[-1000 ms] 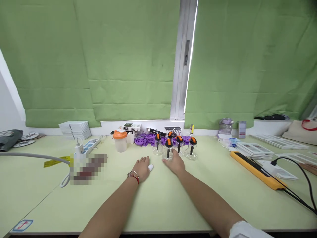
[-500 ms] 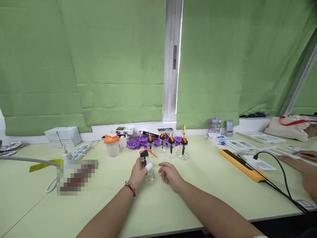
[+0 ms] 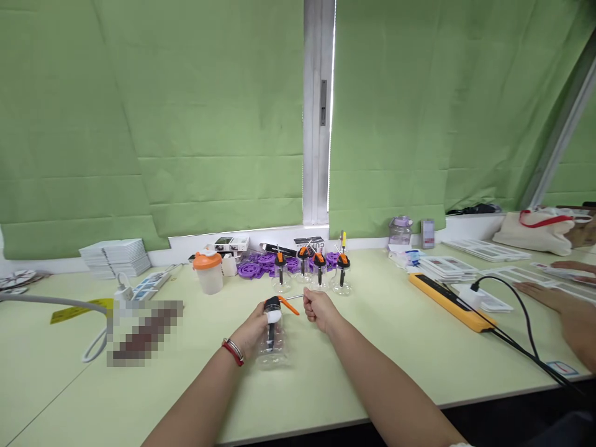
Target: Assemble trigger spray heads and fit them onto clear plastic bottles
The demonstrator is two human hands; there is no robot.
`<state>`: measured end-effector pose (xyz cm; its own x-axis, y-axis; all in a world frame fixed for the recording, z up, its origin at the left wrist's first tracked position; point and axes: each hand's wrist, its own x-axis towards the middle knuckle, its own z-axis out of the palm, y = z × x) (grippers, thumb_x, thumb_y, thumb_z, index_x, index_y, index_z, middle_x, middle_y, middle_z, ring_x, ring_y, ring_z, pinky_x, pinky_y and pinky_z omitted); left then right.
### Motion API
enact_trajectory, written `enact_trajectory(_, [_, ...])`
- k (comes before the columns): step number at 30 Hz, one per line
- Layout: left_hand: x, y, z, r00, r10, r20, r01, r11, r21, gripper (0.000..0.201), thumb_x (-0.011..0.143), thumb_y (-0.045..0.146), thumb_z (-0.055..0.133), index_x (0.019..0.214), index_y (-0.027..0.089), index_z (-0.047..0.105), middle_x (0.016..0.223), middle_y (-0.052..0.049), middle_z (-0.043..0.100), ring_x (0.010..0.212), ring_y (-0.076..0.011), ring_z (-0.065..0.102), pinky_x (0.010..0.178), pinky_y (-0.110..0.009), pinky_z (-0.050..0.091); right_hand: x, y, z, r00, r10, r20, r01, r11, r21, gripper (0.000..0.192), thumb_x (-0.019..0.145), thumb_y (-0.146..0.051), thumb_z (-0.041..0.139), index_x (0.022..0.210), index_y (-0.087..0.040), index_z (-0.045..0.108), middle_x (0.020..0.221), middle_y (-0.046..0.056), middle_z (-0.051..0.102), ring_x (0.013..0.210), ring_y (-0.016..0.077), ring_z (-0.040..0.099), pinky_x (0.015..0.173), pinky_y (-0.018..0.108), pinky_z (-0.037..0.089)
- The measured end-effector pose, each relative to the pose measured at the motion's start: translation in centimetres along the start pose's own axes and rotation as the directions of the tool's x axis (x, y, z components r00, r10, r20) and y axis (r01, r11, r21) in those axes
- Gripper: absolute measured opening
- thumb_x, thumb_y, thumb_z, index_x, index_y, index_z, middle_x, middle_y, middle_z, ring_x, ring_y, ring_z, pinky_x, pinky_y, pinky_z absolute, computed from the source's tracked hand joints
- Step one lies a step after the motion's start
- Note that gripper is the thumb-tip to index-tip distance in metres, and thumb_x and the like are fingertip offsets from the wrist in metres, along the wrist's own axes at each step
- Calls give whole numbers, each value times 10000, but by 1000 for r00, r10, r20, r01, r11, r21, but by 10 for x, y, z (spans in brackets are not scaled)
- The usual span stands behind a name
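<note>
head: left hand [image 3: 251,329] grips bottle [image 3: 272,338] mid-table; right hand [image 3: 319,310] pinches spout.

Both bare forearms reach forward and converge. The left hand [image 3: 254,328], a red bracelet at its wrist, curls in a grip; the right hand [image 3: 320,310] closes into a loose fist, thumb against fingertips.

A small clear plastic bottle with a black-and-orange pump cap [image 3: 272,335] stands upright on the pale green worktop [image 3: 395,347], gripped round its body by the left hand [image 3: 254,329]. Its thin metal nozzle [image 3: 294,298] points sideways into the closed fingers of the right hand [image 3: 320,310].
</note>
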<state>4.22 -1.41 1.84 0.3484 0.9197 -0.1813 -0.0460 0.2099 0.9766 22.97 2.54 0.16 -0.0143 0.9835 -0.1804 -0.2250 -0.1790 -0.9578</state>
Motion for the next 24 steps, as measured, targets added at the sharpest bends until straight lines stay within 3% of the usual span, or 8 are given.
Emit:
enact_trajectory(7, [3, -4, -15, 999, -38, -5, 37, 994, -98, 505, 655, 347, 707, 1078, 214, 464, 720, 4, 548, 610, -176, 601, 541, -329, 503, 4, 17, -13, 988, -57, 143, 71, 993, -94, 238, 765, -378, 598, 710, -149, 565, 499, -41, 516, 366, 50, 345, 364, 189, 233])
enact_trajectory(12, [7, -10, -20, 999, -52, -13, 51, 995, -84, 440, 650, 363, 718, 976, 205, 468, 688, 2, 560, 551, -184, 592, 497, -318, 474, 17, 31, -14, 998, -64, 16, 65, 990, -126, 233, 783, -383, 568, 720, -160, 546, 456, -63, 467, 326, 46, 283, 330, 191, 184])
enact_trajectory(18, [11, -14, -22, 999, -8, -42, 3, 993, -119, 403, 655, 365, 718, 921, 197, 465, 666, 4, 563, 539, -159, 571, 484, -275, 446, 24, 34, -14, 995, -84, -52, 78, 991, -104, 121, 761, -273, 591, 777, -159, 553, 548, -31, 553, 394, 54, 405, 372, 177, 299])
enact_trajectory(24, [11, -15, -22, 1000, -11, -1, 11, 996, -86, 410, 668, 393, 704, 942, 210, 461, 668, 1, 568, 534, -173, 572, 480, -304, 455, 21, 32, -8, 996, -64, -63, 55, 989, -135, 241, 779, -332, 581, 632, -173, 476, 435, -46, 488, 307, 43, 292, 322, 187, 155])
